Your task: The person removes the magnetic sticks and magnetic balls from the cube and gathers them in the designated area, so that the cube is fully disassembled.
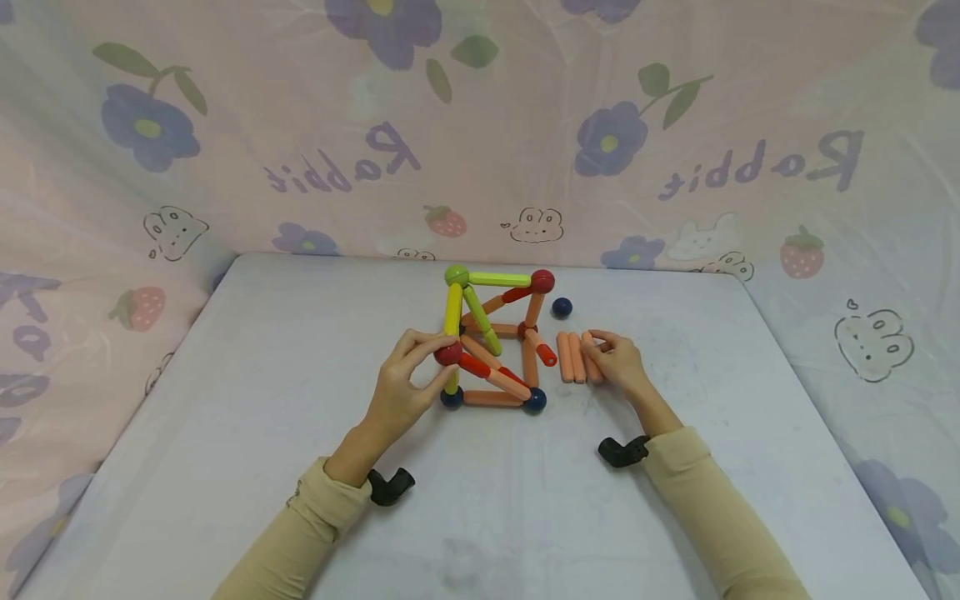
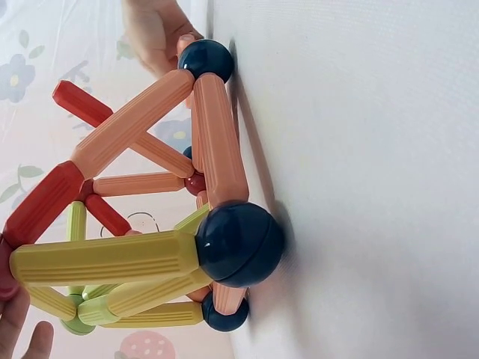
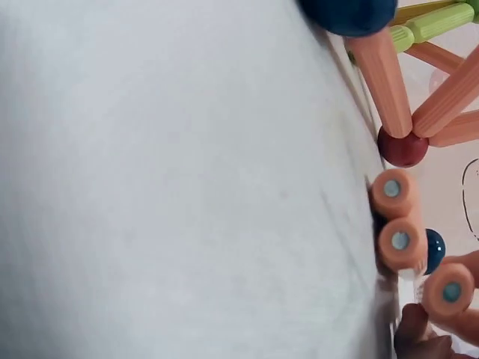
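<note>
A frame of magnetic rods and balls [image 1: 491, 398] stands on the table, with orange, red, yellow and green rods. My left hand [image 1: 401, 383] pinches the red ball [image 1: 448, 353] at its near left upper corner. In the left wrist view that ball joins a yellow rod [image 2: 105, 258] and a red rod [image 2: 45, 200]. My right hand [image 1: 618, 360] pinches an orange rod [image 1: 592, 358] to the right of the frame. Two more orange rods [image 1: 572, 358] lie side by side just left of it. In the right wrist view the pinched rod's round end [image 3: 449, 290] faces the camera.
A loose dark blue ball [image 1: 562, 307] lies behind the orange rods. One red-and-orange bar [image 1: 542, 348] juts from the frame's right side toward them. The white table [image 1: 315, 317] meets a printed curtain [image 1: 480, 167] at the back. Black wrist pieces [image 1: 622, 452] hang by both sleeves.
</note>
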`<state>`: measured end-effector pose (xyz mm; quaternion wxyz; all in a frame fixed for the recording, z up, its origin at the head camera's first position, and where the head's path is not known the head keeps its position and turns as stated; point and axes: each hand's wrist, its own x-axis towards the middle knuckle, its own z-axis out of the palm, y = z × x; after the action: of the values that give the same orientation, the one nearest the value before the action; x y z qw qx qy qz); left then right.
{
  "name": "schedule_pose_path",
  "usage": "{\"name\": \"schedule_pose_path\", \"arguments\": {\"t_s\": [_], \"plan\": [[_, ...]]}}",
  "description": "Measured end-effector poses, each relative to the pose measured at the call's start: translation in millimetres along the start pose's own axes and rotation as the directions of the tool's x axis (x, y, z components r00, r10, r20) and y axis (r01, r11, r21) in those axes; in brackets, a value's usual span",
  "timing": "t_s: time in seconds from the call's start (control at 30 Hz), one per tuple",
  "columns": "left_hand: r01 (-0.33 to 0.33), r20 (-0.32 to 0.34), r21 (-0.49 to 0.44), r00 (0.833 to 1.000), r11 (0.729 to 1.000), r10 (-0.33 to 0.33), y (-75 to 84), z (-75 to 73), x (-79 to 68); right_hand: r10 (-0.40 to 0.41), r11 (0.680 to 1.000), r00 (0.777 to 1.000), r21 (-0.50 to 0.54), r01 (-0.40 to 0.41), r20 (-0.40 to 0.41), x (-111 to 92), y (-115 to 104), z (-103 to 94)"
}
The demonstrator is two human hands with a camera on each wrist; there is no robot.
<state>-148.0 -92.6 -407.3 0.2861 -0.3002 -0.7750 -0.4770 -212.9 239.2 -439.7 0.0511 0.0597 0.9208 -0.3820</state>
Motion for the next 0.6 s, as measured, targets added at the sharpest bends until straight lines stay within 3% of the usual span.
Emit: {"name": "schedule_pose_path", "arguments": {"t_s": [0.27, 0.43, 0.6], "plan": [[0.002, 0.000, 0.006, 1.000, 1.000, -0.002, 0.8, -0.3, 0.2, 0.018, 0.999, 0.999, -0.035, -0.016, 0.035, 5.2, -0.7, 0.9], [0.005, 0.001, 0.005, 1.000, 1.000, -0.005, 1.4, -0.2, 0.7, -0.013, 0.995, 1.000, -0.103, 0.014, 0.010, 4.7, -2.2, -1.7], [0.010, 0.002, 0.006, 1.000, 1.000, -0.010, 1.3, 0.2, 0.3, -0.034, 0.994, 0.999, -0.103, 0.033, -0.017, 5.1, 1.8, -0.6]]}}
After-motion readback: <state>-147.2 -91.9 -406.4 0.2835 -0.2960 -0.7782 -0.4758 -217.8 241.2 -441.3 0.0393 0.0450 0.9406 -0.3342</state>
